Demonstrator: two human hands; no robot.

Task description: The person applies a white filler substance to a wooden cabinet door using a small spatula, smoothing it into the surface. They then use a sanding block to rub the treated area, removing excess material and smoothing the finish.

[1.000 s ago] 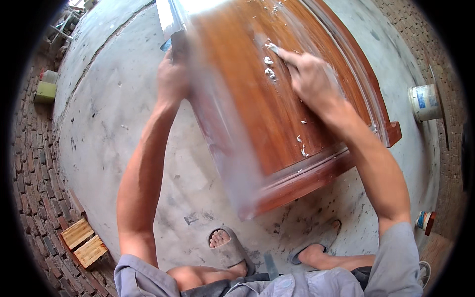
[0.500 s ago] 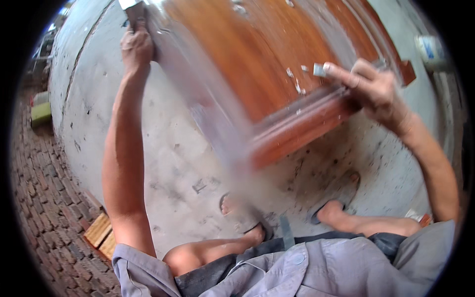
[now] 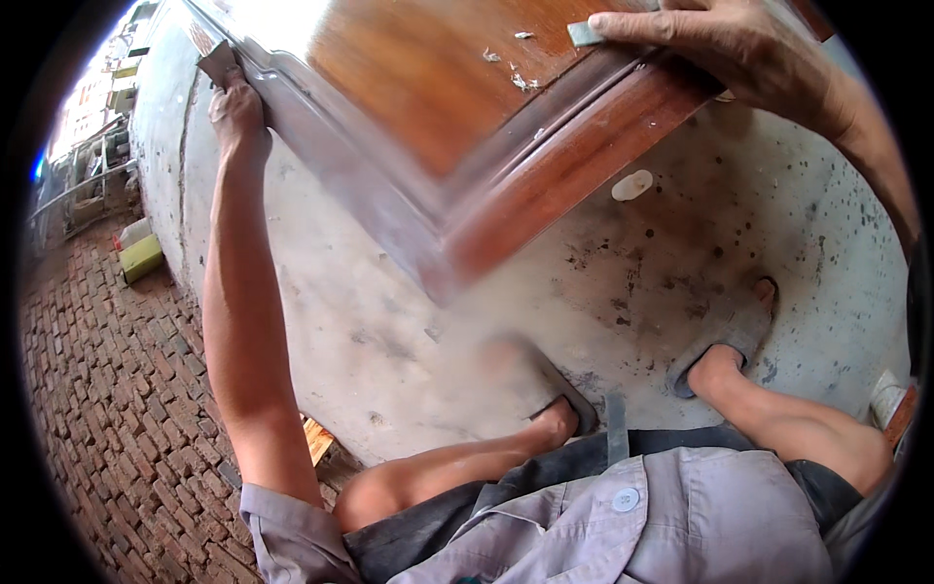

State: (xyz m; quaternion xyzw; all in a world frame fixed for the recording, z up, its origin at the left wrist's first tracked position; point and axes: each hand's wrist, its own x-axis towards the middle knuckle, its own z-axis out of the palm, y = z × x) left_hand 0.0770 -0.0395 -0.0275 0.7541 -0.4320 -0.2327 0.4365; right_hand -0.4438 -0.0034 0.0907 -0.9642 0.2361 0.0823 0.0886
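Note:
A reddish-brown wooden panel door (image 3: 555, 209) with a raised frame fills the top middle, one corner pointing down toward me. White crumbs (image 3: 525, 83) lie on its orange-brown inner panel. At its left edge my left hand (image 3: 238, 112) is closed around a small flat grey-brown piece (image 3: 216, 63), whose kind I cannot make out. My right hand (image 3: 725, 44) lies over the right part of the frame. Its outstretched fingers pinch a small pale grey-green flat piece (image 3: 584, 35), held against the panel near the frame's inner edge.
Under the door is a stained pale concrete floor (image 3: 341, 321). My sandalled feet (image 3: 720, 365) stand below its corner. Brick paving (image 3: 126, 389) runs along the left, with a yellow-green block (image 3: 141, 258). A pale oval thing (image 3: 632, 185) lies on the concrete beside the door.
My view has shifted, and the door's near corner now appears farther left and higher. My right hand shows higher up in view, still with the pale piece. The left hand keeps its piece.

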